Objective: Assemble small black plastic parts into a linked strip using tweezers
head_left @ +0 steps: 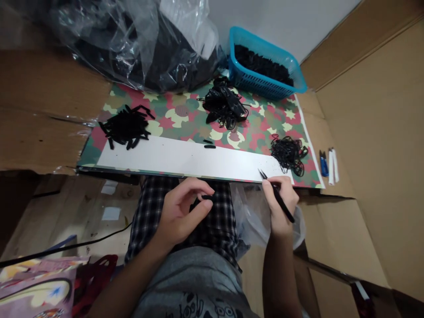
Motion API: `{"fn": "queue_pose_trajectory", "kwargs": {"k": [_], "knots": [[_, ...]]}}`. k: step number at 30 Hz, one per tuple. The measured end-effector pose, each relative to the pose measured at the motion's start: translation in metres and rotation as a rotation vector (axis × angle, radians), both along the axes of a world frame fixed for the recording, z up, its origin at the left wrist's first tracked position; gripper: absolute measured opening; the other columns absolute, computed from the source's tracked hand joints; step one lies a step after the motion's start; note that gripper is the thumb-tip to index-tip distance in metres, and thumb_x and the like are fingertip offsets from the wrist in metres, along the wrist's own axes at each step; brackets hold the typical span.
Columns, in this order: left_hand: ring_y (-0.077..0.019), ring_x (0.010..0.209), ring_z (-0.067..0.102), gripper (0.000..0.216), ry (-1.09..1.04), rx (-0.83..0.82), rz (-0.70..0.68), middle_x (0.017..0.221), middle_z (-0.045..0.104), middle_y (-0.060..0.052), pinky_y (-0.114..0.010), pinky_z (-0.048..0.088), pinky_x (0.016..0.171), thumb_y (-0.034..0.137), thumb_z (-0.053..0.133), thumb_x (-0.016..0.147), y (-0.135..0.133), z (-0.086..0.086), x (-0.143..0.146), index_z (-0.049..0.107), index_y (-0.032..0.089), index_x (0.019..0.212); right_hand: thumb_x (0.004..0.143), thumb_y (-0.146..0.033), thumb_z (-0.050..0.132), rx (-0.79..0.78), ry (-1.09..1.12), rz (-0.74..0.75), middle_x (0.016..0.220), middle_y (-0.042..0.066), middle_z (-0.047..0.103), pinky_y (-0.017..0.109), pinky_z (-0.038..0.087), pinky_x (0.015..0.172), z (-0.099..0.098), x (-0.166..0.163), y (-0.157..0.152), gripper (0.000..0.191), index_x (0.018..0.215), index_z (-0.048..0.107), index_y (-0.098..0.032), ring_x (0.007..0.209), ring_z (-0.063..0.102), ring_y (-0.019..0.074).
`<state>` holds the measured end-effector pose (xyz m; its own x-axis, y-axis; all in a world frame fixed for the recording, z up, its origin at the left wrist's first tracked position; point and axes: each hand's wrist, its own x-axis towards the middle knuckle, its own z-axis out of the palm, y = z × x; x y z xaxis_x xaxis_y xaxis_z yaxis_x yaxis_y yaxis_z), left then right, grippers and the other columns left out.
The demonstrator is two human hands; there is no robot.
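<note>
Above my lap, my left hand (183, 207) pinches a small black strip (207, 197) between thumb and fingertips. My right hand (281, 194) is closed around black tweezers (280, 201), whose points reach over the front edge of the white strip on the table. Two small black pieces (210, 146) lie on the white strip (175, 154) near its middle. To their left is a heap of short black pieces (126, 126). Beyond the tweezers, at the right, sits a tangle of thin black loops (289, 152). Farther back lies a pile of larger black parts (225, 104).
A blue basket (265, 79) of black pieces stands at the back right, beside a large clear bag (142, 48) with dark contents. Blue-handled snippers (323, 163) and a white tool (333, 165) lie at the right. Cardboard (374, 101) walls the right side.
</note>
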<state>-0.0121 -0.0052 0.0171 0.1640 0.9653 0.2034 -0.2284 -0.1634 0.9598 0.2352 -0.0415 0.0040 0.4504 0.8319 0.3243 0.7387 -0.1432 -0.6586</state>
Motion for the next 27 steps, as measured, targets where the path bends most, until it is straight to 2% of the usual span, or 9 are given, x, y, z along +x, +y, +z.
{"fn": "queue_pose_trajectory", "kwargs": {"k": [2, 5, 11, 13, 16, 18, 22, 25, 27], "knots": [[-0.0145, 0.069, 0.059, 0.01, 0.018, -0.005, 0.005, 0.076, 0.065, -0.003, -0.025, 0.05, 0.061, 0.013, 0.068, 0.078, 0.001, -0.001, 0.0, 0.07, 0.02, 0.084, 0.083, -0.041, 0.063, -0.009, -0.048, 0.017, 0.076, 0.001, 0.062, 0.034, 0.048, 0.07, -0.001, 0.0, -0.007, 0.019, 0.08, 0.061, -0.022, 0.071, 0.06, 0.0216], [-0.014, 0.069, 0.059, 0.011, 0.036, 0.009, 0.021, 0.077, 0.066, -0.003, -0.025, 0.05, 0.062, 0.012, 0.068, 0.078, 0.002, -0.003, 0.0, 0.07, 0.02, 0.085, 0.082, -0.042, 0.065, 0.083, -0.076, -0.005, 0.076, 0.002, 0.063, 0.036, 0.05, 0.071, -0.004, -0.002, -0.013, 0.02, 0.08, 0.062, -0.022, 0.07, 0.061, 0.0223], [-0.0129, 0.07, 0.06, 0.015, 0.068, 0.038, 0.035, 0.081, 0.068, -0.002, -0.023, 0.051, 0.063, 0.009, 0.067, 0.079, 0.002, -0.004, 0.001, 0.07, 0.021, 0.088, 0.083, -0.043, 0.069, 0.166, -0.055, -0.082, 0.084, 0.004, 0.064, 0.039, 0.049, 0.075, -0.01, -0.003, -0.011, 0.024, 0.089, 0.064, -0.02, 0.078, 0.062, 0.0245], [-0.0133, 0.069, 0.06, 0.014, 0.082, 0.027, 0.03, 0.081, 0.069, -0.003, -0.024, 0.051, 0.063, 0.01, 0.067, 0.08, 0.001, -0.003, 0.0, 0.07, 0.02, 0.089, 0.082, -0.042, 0.071, 0.229, 0.016, -0.075, 0.084, 0.003, 0.063, 0.037, 0.048, 0.071, -0.012, -0.007, -0.01, 0.024, 0.09, 0.064, -0.02, 0.075, 0.062, 0.0232], [-0.0133, 0.069, 0.061, 0.013, 0.093, 0.047, 0.025, 0.08, 0.069, -0.003, -0.024, 0.051, 0.063, 0.01, 0.067, 0.08, 0.0, -0.003, 0.0, 0.07, 0.021, 0.088, 0.08, -0.04, 0.074, 0.375, 0.153, 0.046, 0.077, 0.0, 0.06, 0.032, 0.046, 0.056, -0.011, -0.014, -0.008, 0.022, 0.086, 0.062, -0.022, 0.06, 0.06, 0.0193], [-0.0135, 0.069, 0.061, 0.013, 0.099, 0.065, 0.027, 0.08, 0.069, -0.003, -0.024, 0.051, 0.062, 0.01, 0.067, 0.08, -0.001, -0.003, 0.001, 0.069, 0.02, 0.087, 0.079, -0.04, 0.074, 0.412, 0.138, 0.077, 0.075, -0.001, 0.059, 0.032, 0.045, 0.053, -0.007, -0.017, -0.005, 0.023, 0.083, 0.061, -0.022, 0.057, 0.059, 0.0185], [-0.0139, 0.068, 0.061, 0.012, 0.119, 0.068, 0.037, 0.079, 0.069, -0.003, -0.025, 0.051, 0.061, 0.011, 0.066, 0.08, 0.0, -0.004, 0.001, 0.069, 0.02, 0.087, 0.081, -0.044, 0.069, 0.235, 0.0, -0.071, 0.085, 0.003, 0.061, 0.037, 0.049, 0.07, -0.002, -0.013, -0.002, 0.027, 0.092, 0.062, -0.021, 0.075, 0.061, 0.0224], [-0.0137, 0.068, 0.06, 0.012, 0.11, 0.068, 0.042, 0.079, 0.068, -0.003, -0.024, 0.051, 0.061, 0.011, 0.066, 0.08, 0.001, -0.004, 0.001, 0.069, 0.02, 0.087, 0.082, -0.045, 0.065, 0.04, 0.023, -0.067, 0.083, 0.002, 0.061, 0.038, 0.048, 0.074, -0.003, -0.006, -0.004, 0.025, 0.09, 0.061, -0.021, 0.077, 0.059, 0.0232], [-0.0133, 0.068, 0.06, 0.013, 0.109, 0.071, 0.039, 0.079, 0.068, -0.003, -0.024, 0.05, 0.061, 0.01, 0.066, 0.08, 0.001, -0.004, 0.001, 0.069, 0.02, 0.087, 0.079, -0.043, 0.066, 0.003, 0.034, -0.04, 0.079, 0.002, 0.061, 0.038, 0.048, 0.071, -0.003, -0.005, -0.007, 0.023, 0.084, 0.062, -0.022, 0.074, 0.059, 0.0228]]}}
